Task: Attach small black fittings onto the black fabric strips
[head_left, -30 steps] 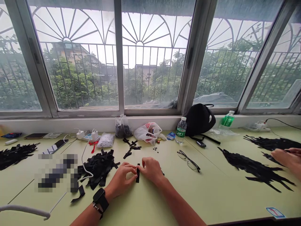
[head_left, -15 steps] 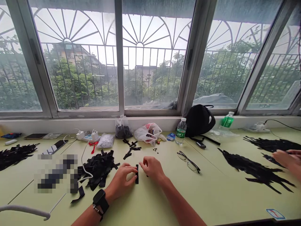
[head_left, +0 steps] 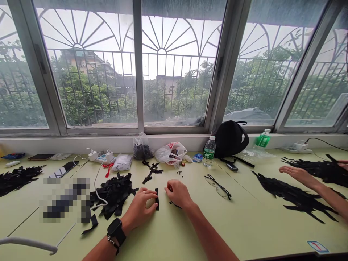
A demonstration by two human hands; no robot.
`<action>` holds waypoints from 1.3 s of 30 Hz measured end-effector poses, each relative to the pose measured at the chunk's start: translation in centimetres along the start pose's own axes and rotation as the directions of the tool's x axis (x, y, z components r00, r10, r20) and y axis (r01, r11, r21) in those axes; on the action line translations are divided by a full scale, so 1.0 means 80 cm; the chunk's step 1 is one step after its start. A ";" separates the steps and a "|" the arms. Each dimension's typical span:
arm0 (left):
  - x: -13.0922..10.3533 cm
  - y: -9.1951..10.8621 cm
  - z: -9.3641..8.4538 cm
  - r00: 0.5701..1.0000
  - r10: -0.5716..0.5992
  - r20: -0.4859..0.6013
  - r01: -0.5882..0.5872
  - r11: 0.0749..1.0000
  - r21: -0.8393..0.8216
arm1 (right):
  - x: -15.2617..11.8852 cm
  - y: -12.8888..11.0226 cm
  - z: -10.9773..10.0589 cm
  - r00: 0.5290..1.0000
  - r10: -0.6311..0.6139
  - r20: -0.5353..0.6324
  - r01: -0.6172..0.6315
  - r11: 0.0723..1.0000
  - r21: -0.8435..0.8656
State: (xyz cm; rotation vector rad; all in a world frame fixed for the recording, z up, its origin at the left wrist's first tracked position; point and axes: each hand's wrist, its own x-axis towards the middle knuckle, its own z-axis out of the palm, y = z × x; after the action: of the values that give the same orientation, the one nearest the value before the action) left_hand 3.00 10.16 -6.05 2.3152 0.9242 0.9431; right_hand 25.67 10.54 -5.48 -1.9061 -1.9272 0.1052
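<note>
On the table in front of me, my left hand [head_left: 141,206], with a watch on its wrist, holds a short black strip [head_left: 157,200] by its left edge between thumb and fingers. The strip looks like fabric tape and lies upright in the view. Just to its right, my right hand [head_left: 178,194] is curled with the fingertips tucked down, so whatever they pinch is hidden. Small dark pieces [head_left: 170,202] show by the table under that hand. Several tiny dark round pieces [head_left: 179,173] lie beyond it. A heap of black strips [head_left: 114,195] sits left of my left hand.
A few strips [head_left: 151,171] lie farther back. Eyeglasses [head_left: 218,187] and a water bottle [head_left: 209,152] stand or lie to the right. A white cable [head_left: 99,192] crosses the heap. At the far right, a co-worker's hands [head_left: 299,176] reach over black strip piles [head_left: 288,195].
My right hand has shifted slightly right, away from the strip. The strip has tilted a little under my left fingers. The co-worker's hand has reached farther left over the piles.
</note>
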 end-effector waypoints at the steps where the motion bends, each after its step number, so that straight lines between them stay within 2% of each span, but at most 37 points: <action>1: 0.000 0.000 0.000 1.000 0.000 -0.002 0.000 1.000 -0.001 | 0.000 -0.001 0.000 1.000 -0.001 0.006 0.001 1.000 0.001; 8: -0.002 0.001 -0.001 1.000 -0.005 0.019 0.006 1.000 -0.018 | -0.001 -0.003 -0.001 1.000 -0.017 -0.001 0.017 0.999 0.034; 16: -0.003 0.001 -0.002 0.999 -0.005 0.035 0.005 1.000 -0.003 | -0.005 -0.009 -0.001 0.997 -0.058 0.049 0.053 0.993 0.101; 39: -0.003 -0.005 -0.001 0.999 0.022 0.043 -0.023 0.999 0.022 | -0.004 -0.002 0.006 0.978 -0.198 0.060 0.184 0.964 0.194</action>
State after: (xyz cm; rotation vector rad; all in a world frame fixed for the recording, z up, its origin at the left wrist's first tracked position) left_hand 2.63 10.25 -6.37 2.3600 0.8973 0.8936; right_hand 25.33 10.30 -5.90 -1.6088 -2.0634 0.2978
